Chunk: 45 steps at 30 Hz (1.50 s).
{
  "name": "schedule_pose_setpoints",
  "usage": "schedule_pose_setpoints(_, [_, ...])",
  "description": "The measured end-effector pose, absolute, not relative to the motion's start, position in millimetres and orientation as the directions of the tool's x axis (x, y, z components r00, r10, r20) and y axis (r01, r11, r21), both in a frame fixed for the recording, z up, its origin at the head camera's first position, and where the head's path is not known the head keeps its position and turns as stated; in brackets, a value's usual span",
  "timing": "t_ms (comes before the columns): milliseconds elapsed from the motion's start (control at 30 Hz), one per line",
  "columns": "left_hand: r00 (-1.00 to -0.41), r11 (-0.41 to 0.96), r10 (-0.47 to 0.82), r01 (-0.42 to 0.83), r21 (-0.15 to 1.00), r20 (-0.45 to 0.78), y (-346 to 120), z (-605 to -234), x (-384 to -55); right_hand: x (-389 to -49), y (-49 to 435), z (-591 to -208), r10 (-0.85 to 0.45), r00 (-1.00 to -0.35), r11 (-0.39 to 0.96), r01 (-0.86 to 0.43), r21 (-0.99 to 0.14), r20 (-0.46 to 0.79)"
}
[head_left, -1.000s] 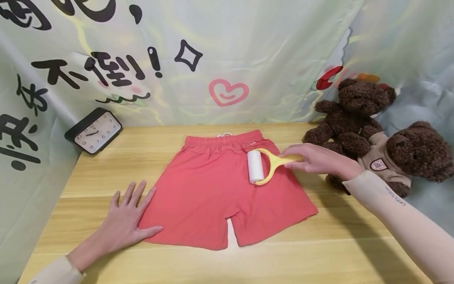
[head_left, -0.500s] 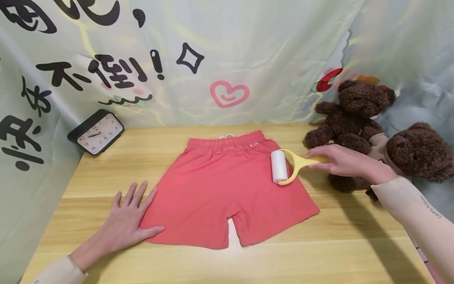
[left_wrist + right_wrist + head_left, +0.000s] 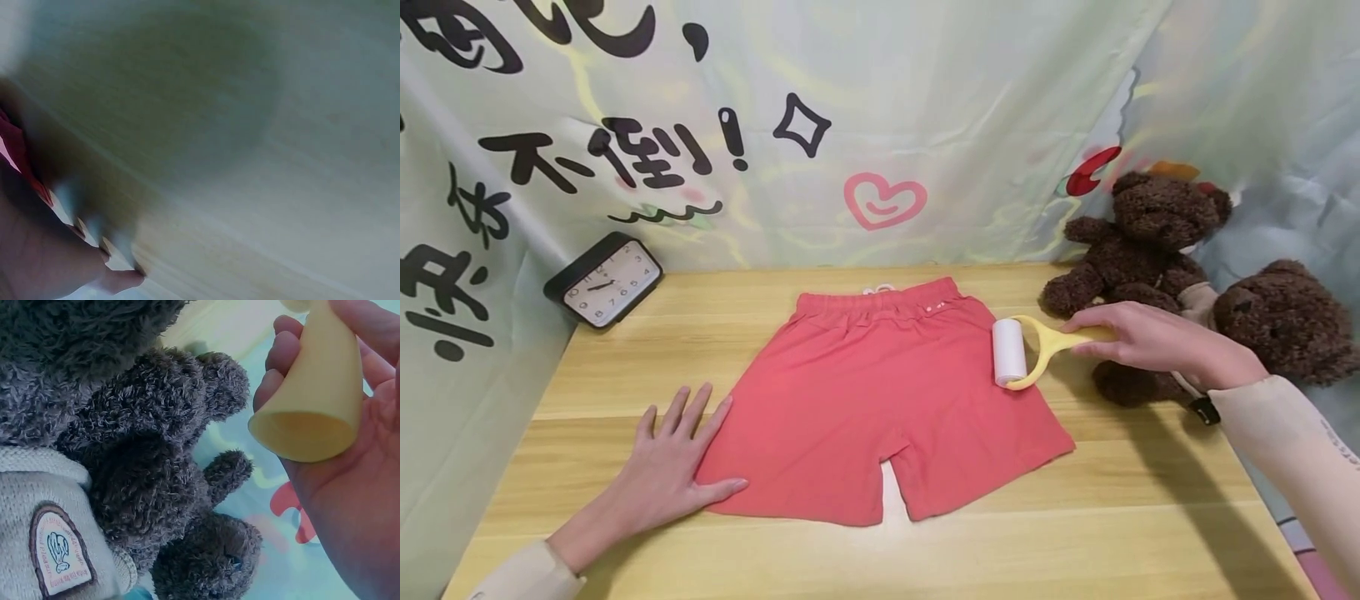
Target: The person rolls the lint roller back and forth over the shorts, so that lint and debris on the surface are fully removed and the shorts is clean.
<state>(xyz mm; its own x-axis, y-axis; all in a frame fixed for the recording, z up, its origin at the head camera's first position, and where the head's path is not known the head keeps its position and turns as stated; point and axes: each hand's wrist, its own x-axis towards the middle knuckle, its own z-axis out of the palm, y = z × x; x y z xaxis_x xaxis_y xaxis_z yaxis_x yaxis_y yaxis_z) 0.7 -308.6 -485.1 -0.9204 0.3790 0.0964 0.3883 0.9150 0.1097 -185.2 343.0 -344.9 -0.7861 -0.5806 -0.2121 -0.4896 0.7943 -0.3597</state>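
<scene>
Red shorts (image 3: 835,400) lie flat on the wooden table, waistband toward the back. My left hand (image 3: 662,467) rests with spread, straight fingers at the left edge of the shorts, thumb on the leg's hem corner. In the head view my right hand (image 3: 1157,337) grips the yellow handle of a lint roller (image 3: 1051,342). Its white roll (image 3: 1009,352) is at the right side edge of the shorts, near the upper part; whether it presses the cloth is hard to tell. In the right wrist view, fingers curl round the handle (image 3: 319,394), its hollow end toward the camera.
Two brown teddy bears (image 3: 1165,212) sit at the right, close to my right hand and forearm. A black-framed clock (image 3: 606,281) stands at the back left. A printed cloth (image 3: 985,108) hangs behind the wooden table (image 3: 1000,550).
My right hand has moved right with the lint roller, carrying its roll from the right part of the shorts to their right edge. The left hand and shorts have stayed in place.
</scene>
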Motion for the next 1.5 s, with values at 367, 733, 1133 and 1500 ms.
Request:
schedule_pose_setpoints(367, [-0.925, 0.918, 0.371, 0.378, 0.118, 0.079, -307.7, -482.8, -0.6, -173.0, 361.6, -331.5, -0.559, -0.810, 0.816, -0.498, -0.294, -0.180])
schedule_pose_setpoints(733, [-0.938, 0.924, 0.339, 0.347, 0.162, 0.075, -310.4, -486.6, 3.9, -150.9, 361.9, -336.0, -0.512, -0.858, 0.793, -0.488, -0.365, 0.034])
schedule_pose_setpoints(1133, [-0.929, 0.907, 0.355, 0.370, 0.202, 0.106, -312.5, -486.3, 13.0, -126.9, 295.9, -357.1, -0.534, -0.805, 0.668, -0.588, -0.455, 0.258])
schedule_pose_setpoints(1500, [-0.927, 0.910, 0.354, 0.371, 0.182, 0.121, -319.3, -491.7, 23.8, -115.2, 211.7, -374.4, -0.538, -0.831, 0.629, -0.507, -0.589, 0.140])
